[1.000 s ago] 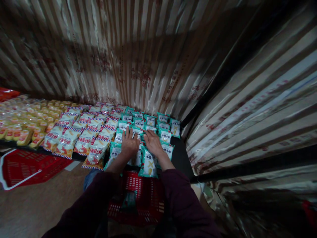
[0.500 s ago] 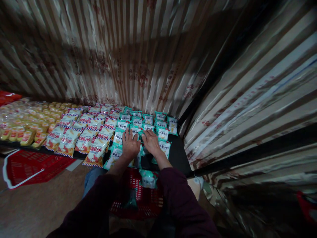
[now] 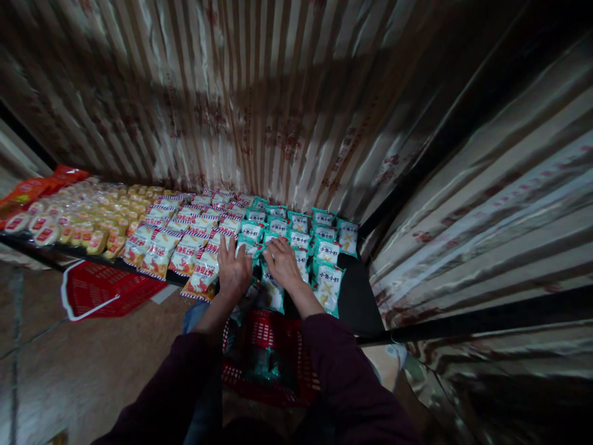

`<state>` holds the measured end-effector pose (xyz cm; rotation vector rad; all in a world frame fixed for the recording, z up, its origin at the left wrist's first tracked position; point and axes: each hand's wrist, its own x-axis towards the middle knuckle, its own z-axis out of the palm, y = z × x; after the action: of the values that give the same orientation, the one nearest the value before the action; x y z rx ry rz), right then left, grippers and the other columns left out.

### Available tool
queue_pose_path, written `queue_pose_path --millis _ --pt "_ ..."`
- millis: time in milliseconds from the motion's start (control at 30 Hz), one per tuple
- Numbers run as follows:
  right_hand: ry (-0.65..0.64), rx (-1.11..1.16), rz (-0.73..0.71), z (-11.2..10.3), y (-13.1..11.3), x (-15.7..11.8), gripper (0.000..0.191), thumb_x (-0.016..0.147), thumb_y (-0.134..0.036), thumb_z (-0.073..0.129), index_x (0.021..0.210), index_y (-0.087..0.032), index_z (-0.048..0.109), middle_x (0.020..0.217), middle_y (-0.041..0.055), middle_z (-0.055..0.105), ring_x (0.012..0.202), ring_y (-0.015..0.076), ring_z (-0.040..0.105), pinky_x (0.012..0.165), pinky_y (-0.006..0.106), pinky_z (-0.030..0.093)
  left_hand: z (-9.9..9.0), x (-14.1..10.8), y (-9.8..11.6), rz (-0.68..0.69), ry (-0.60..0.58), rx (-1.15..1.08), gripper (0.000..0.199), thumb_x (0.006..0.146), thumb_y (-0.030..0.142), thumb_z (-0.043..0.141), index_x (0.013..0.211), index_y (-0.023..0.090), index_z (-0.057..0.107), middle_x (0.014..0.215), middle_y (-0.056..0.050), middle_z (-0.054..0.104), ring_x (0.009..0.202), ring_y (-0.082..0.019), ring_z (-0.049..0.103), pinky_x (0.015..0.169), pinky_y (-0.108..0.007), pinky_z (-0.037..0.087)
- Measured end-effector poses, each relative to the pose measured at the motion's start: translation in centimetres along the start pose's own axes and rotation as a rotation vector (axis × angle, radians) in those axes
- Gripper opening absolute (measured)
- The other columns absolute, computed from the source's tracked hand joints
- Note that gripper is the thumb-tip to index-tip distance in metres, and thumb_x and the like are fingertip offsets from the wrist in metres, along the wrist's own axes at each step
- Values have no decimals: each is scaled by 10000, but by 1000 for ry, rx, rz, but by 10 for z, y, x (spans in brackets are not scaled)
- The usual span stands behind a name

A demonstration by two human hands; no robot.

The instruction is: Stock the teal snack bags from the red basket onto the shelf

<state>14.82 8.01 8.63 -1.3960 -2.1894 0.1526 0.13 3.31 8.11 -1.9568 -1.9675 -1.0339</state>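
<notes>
Rows of teal-and-white snack bags (image 3: pixel 328 287) lie face up on the right part of a dark shelf (image 3: pixel 359 293). My left hand (image 3: pixel 234 272) rests over the leftmost teal bags, beside the striped ones, its fingers stretched out. My right hand (image 3: pixel 282 262) lies on the teal bags in the middle, fingers extended and fairly flat. The bags directly beneath both palms are partly hidden. Below the shelf's front edge, a red basket (image 3: pixel 303 371) stands between my legs with teal packaging inside, dim and blurred.
Red-and-blue-edged snack bags (image 3: pixel 157 253) fill the shelf to the left. Farther left are small yellow packs (image 3: pixel 97 238) and orange bags (image 3: pixel 28 194). A second red basket (image 3: pixel 97 290) sits on the floor. Striped sheeting (image 3: pixel 259 123) hangs behind, and a dark post (image 3: pixel 393 185) rises at the right.
The view has swung left, so the shelf appears farther right. The teal bag at the front edge above the basket is gone from there. My left hand has moved closer to the striped bags.
</notes>
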Motion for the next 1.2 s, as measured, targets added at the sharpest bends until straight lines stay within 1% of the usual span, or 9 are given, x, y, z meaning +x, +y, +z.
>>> queue_pose_path --millis 167,467,633,733,833,900,1000,1100,1200 --pt "-23 23 -25 6 -16 1 397 964 -347 393 1230 -167 626 1345 124 582 1357 254 413 1122 467 318 -2 -12 -9 5 -6 -59 348 928 248 406 1157 77 604 1462 -213 392 1466 -379 42 1107 -627 284" --pt "-26 48 -38 0 -15 0 380 964 -336 386 1206 -196 643 1331 107 593 1359 242 411 1120 477 316 -10 -15 8 37 -43 -120 333 936 308 425 1088 136 666 1437 -146 457 1470 -344 86 1129 -570 304" --pt "-35 38 -11 -4 -14 -2 383 967 -334 381 1183 -174 654 1326 117 594 1362 240 404 1131 456 311 -4 -8 13 53 -27 -120 332 929 295 425 1086 129 666 1418 -144 478 1470 -335 101 1137 -566 298" --pt "-20 47 3 -9 -13 -9 379 964 -323 383 1176 -168 654 1334 115 587 1371 241 392 1132 445 317 1 -12 16 75 -56 -139 323 918 267 426 1092 125 659 1414 -153 481 1469 -331 116 1134 -557 308" --pt "73 80 67 -13 -10 -26 418 965 -318 347 1252 -150 600 1385 133 537 1372 239 387 1122 451 336 3 -28 21 120 -71 -163 325 899 214 415 1137 145 625 1450 -146 446 1471 -318 117 1121 -558 324" --pt "179 105 137 -13 -8 -46 453 968 -322 318 1316 -135 539 1426 149 487 1369 240 386 1115 462 346 3 -43 25 135 -36 -153 361 889 220 429 1213 146 571 1502 -158 370 1473 -335 87 1110 -587 310" --pt "316 81 213 -6 -9 -81 477 967 -327 304 1395 -170 442 1495 142 392 1422 265 287 1111 536 321 4 -64 25 75 -13 -84 466 895 276 459 1340 139 467 1536 -194 289 1468 -371 44 1106 -608 281" --pt "273 2 204 10 -14 -109 496 960 -304 325 1443 -197 362 1561 131 265 1470 294 138 1103 587 297 13 -75 17 42 -67 -43 505 920 323 442 1393 148 414 1530 -212 292 1464 -377 82 1109 -606 271" --pt "220 -27 164 32 -19 -118 476 964 -283 343 1425 -169 378 1579 149 200 1481 290 65 1110 561 306 27 -78 8 69 -108 -67 510 943 329 402 1419 147 370 1531 -223 281 1464 -356 111 1107 -580 297"
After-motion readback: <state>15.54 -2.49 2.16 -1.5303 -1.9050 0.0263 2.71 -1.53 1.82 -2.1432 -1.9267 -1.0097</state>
